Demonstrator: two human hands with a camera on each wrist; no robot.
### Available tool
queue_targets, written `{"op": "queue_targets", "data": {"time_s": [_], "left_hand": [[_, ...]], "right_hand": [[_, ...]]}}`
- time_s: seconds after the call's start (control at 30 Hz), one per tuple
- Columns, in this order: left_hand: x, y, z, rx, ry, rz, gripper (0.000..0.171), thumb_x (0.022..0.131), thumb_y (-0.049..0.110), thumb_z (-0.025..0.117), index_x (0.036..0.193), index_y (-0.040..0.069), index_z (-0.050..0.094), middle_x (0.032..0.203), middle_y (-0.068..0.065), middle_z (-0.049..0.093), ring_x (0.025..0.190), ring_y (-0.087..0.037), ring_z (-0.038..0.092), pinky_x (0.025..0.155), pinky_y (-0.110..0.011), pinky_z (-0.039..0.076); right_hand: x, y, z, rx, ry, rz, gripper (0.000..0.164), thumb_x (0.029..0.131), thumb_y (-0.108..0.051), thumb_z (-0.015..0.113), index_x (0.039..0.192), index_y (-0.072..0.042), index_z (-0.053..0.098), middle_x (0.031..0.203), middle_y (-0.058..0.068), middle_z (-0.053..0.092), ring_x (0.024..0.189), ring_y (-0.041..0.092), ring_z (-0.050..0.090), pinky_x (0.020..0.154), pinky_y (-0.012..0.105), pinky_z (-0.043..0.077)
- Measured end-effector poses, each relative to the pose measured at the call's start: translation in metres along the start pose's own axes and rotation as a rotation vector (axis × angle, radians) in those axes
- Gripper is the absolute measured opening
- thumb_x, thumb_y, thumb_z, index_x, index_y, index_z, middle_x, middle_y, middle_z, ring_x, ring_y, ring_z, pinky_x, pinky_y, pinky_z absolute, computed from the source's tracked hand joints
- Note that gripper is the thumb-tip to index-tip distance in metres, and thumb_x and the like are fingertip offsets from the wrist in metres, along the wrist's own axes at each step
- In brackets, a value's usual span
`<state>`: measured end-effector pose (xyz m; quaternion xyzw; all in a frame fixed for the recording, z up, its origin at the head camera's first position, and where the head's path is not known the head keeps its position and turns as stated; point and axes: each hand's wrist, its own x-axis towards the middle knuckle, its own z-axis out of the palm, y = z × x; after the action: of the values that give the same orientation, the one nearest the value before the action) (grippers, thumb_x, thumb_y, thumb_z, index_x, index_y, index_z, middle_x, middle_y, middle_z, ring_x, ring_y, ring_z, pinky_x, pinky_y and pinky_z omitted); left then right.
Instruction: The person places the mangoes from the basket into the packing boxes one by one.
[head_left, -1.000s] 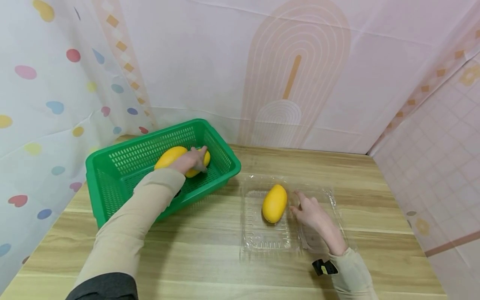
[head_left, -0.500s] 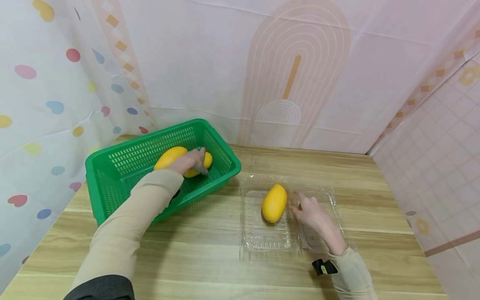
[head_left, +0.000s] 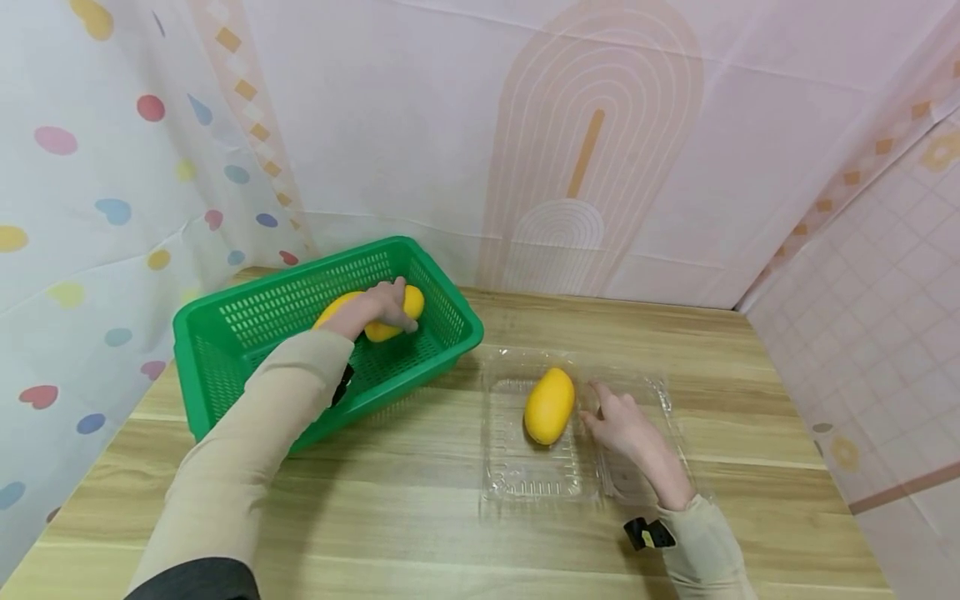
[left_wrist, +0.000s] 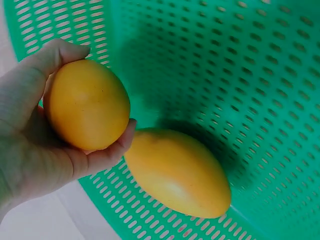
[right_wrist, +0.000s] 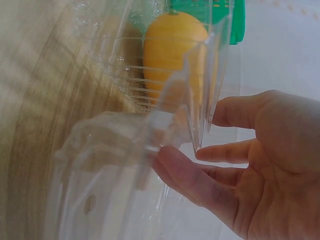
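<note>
Left hand (head_left: 381,307): fingers curled round yellow fruit (left_wrist: 90,105), over floor of green basket (head_left: 405,385). Second fruit (left_wrist: 177,172) just beside, within basket. Left sleeve (head_left: 247,433) crosses near rim, hides part of basket. Clear box (head_left: 504,454) on tabletop (head_left: 405,500), right of basket; third fruit (head_left: 550,407) inside. Right hand (head_left: 630,433): fingers spread at box's middle edge. Patterned cloth (head_left: 397,117) behind.

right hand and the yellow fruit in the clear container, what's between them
Between the right hand and yellow fruit, the right wrist view shows the container's clear plastic.
</note>
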<state>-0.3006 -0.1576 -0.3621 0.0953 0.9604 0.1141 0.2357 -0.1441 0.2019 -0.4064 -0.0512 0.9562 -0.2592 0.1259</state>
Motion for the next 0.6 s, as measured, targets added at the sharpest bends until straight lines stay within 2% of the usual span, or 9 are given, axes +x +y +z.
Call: {"op": "queue_targets", "data": {"time_s": [0.13, 0.23, 0.37, 0.6], "left_hand": [[-0.009, -0.001, -0.011, -0.076, 0.033, 0.015, 0.078, 0.088, 0.03, 0.061, 0.141, -0.007, 0.017, 0.114, -0.026, 0.049, 0.093, -0.031, 0.051, 0.074, -0.038, 0.047], [-0.015, -0.001, -0.02, -0.108, 0.054, 0.022, 0.084, 0.088, 0.03, 0.061, 0.145, -0.007, 0.011, 0.119, -0.028, 0.047, 0.098, -0.032, 0.049, 0.081, -0.042, 0.046], [-0.022, -0.002, -0.028, -0.115, 0.08, 0.03, 0.089, 0.088, 0.03, 0.06, 0.147, -0.007, 0.006, 0.124, -0.03, 0.044, 0.102, -0.035, 0.047, 0.086, -0.047, 0.044], [-0.034, 0.007, -0.035, -0.108, 0.139, 0.065, 0.088, 0.087, 0.032, 0.06, 0.147, -0.006, 0.008, 0.127, -0.031, 0.044, 0.103, -0.037, 0.049, 0.086, -0.049, 0.045]], "right_hand": [[0.001, 0.001, 0.0, 0.003, 0.001, -0.004, 0.061, 0.093, -0.015, 0.058, 0.143, 0.006, 0.031, 0.079, 0.015, 0.067, 0.055, 0.014, 0.054, 0.049, 0.025, 0.047], [0.001, 0.001, 0.0, 0.009, 0.003, -0.003, 0.062, 0.092, -0.014, 0.058, 0.143, 0.006, 0.03, 0.08, 0.016, 0.067, 0.056, 0.014, 0.055, 0.05, 0.025, 0.047], [0.002, 0.002, 0.0, 0.006, 0.003, -0.004, 0.062, 0.092, -0.015, 0.058, 0.143, 0.007, 0.03, 0.082, 0.017, 0.068, 0.057, 0.014, 0.056, 0.051, 0.025, 0.048], [0.003, 0.002, 0.0, 0.011, -0.004, 0.001, 0.062, 0.092, -0.014, 0.058, 0.143, 0.006, 0.03, 0.082, 0.017, 0.067, 0.057, 0.014, 0.056, 0.05, 0.025, 0.048]]}}
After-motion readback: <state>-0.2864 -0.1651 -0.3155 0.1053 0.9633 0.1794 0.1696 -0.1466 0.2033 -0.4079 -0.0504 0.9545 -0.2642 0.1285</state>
